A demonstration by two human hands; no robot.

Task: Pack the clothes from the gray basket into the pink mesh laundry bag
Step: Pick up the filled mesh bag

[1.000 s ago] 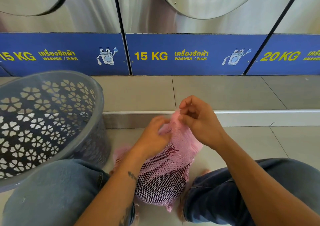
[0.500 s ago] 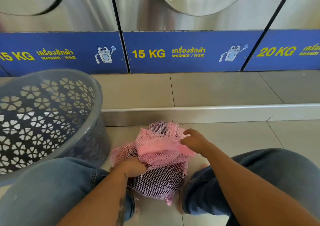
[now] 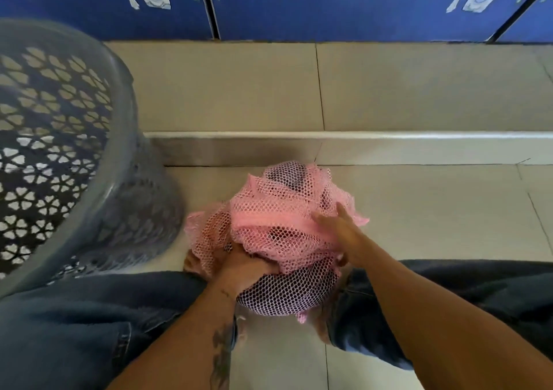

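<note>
Bag [image 3: 278,225], stuffed with dark clothes, sits on the floor right of the basket [image 3: 89,162]. Left hand [image 3: 242,265] clutches its bunched mesh; right hand [image 3: 338,228] presses flat. Soft, light, shapeless: best taken by the gathered neck.

We've only got the one view here, a wide-angle cam on the head, so there's no second view to share anything. It looks forward and steeply down at the tiled floor [image 3: 419,210] from close up, over our own knees. The pink mesh laundry bag [image 3: 281,219] sits near centre, the gray basket [image 3: 125,198] out at 9 o'clock, and the blue washer panels [image 3: 344,15] along 12 o'clock.
</note>
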